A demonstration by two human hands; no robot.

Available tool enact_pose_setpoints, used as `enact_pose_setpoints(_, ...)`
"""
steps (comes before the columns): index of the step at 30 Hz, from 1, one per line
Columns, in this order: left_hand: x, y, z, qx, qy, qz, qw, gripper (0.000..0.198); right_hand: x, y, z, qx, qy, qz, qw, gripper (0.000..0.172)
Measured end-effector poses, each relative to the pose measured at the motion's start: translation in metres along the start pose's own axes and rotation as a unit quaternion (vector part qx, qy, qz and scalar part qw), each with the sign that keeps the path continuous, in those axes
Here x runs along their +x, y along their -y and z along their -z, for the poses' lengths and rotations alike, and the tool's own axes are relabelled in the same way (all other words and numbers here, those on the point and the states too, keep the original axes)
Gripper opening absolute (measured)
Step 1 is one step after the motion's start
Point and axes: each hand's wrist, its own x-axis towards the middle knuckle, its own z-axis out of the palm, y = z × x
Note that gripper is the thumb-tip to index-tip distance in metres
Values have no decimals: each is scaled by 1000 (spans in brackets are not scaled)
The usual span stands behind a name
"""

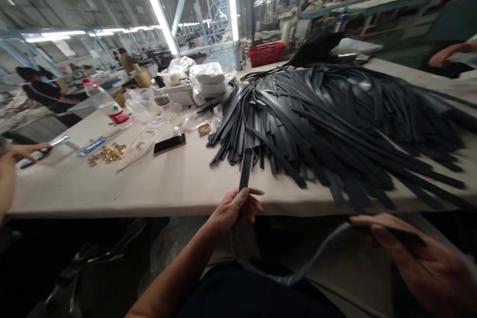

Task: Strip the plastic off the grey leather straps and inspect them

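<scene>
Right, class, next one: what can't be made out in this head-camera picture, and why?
All in the head view:
- Wearer's bare right hand: blurred; wrist cut off by the right edge.
- Heaped flat black strips: lower ones hidden under upper ones, so uncountable.
- Small gold-coloured pieces: too small for exact shapes.
- Clear plastic bottle: red label's print too blurred.
- Co-worker's bare left-side hand: arm cut off by the left edge.

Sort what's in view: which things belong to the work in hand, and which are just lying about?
Seemingly part of the work:
dark strip, held in left hand and right hand
heap of black strips

Seemingly just lying about:
phone
bottle with red label
red basket
</scene>
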Motion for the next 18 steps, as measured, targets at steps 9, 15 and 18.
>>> enact_pose_setpoints(9,11,-4,-30,135,211,47,967,56,59,77,-34,275,89,-16,957,53)
enact_pose_setpoints(15,18,-3,-40,160,260,58,951,56,56,80,-34,339,90,-22,936,38)
enact_pose_setpoints(18,17,-2,-45,166,242,43,955,55,53,83,-32,364,75,-24,928,31)
